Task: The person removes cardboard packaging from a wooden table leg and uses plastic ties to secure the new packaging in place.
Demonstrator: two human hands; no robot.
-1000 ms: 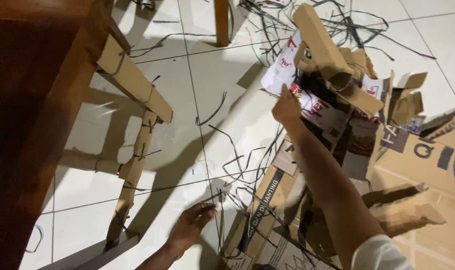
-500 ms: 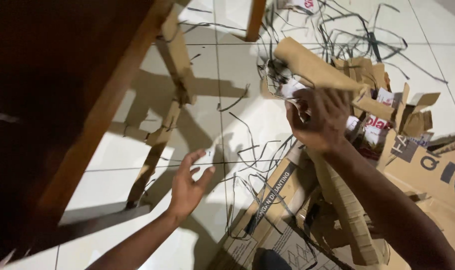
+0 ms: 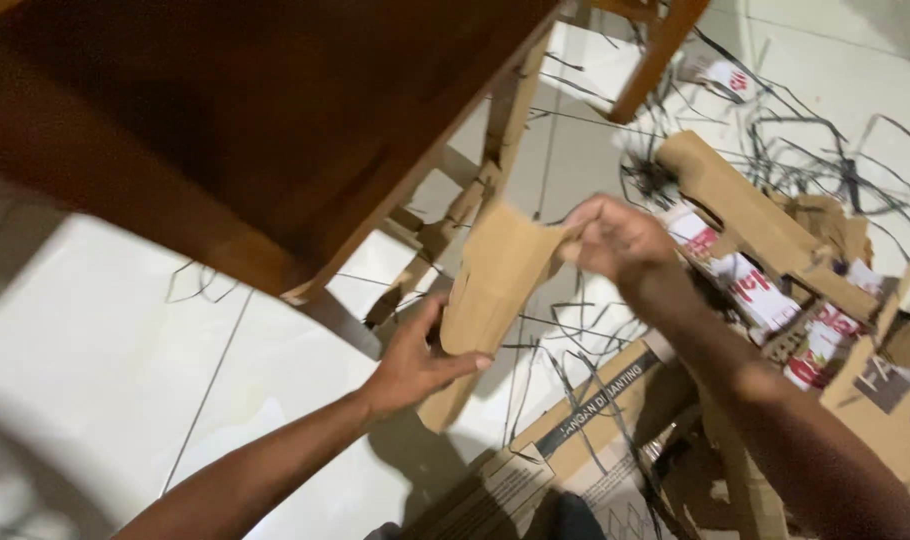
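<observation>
A long brown cardboard strip (image 3: 487,300) is held up above the white tiled floor (image 3: 125,340), just in front of the dark wooden chair (image 3: 225,110). The right hand (image 3: 615,238) pinches the strip's upper end, its fingers (image 3: 580,222) closed tight on the edge. The left hand (image 3: 415,360) grips the strip lower down, the thumb across its front face and the other fingers curled behind, so the cardboard runs between thumb and fingers and sticks out below the hand. To the right of the strip lies a heap of torn cardboard boxes (image 3: 765,270), some with red and white print. Thin dark plastic straps (image 3: 815,150) are scattered on the floor beyond the heap and under the strip.
</observation>
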